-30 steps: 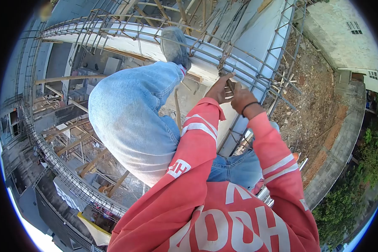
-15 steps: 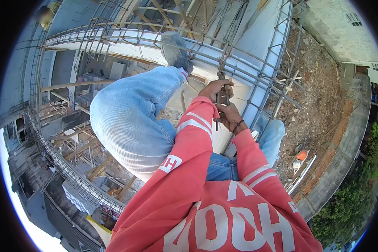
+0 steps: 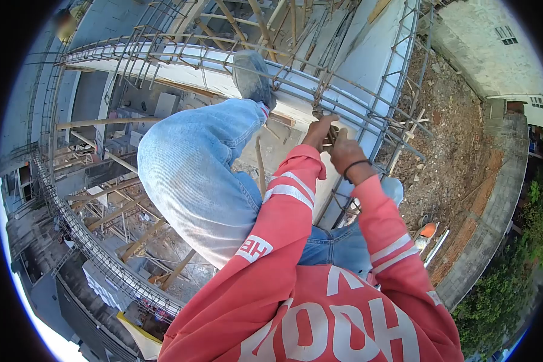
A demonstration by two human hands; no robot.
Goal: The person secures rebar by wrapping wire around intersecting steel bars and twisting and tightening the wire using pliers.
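My left hand [image 3: 319, 131] is closed around short, rusty metal rods [image 3: 328, 142], just below a crossing of reinforcing bars. Close beside it on the right, my right hand [image 3: 348, 158] has its fingers curled in, a dark band around the wrist. Its thumb points up near the rods, and what lies inside its grip is hidden. Just beyond both hands, a rebar cage [image 3: 319, 93] of long bars and stirrups runs along the top of a pale wall.
My shoe [image 3: 252, 77] is against the wall top and cage on the left. A second rebar cage [image 3: 398, 72] runs away on the right. Far below lie wooden poles [image 3: 117, 211], rubble ground [image 3: 446, 127] and an orange object [image 3: 428, 230] near a block wall [image 3: 501, 181].
My right hand has risen and turned, its thumb now up near the left hand. The rods that hung below the hands are now mostly covered. My left hand has shifted slightly down.
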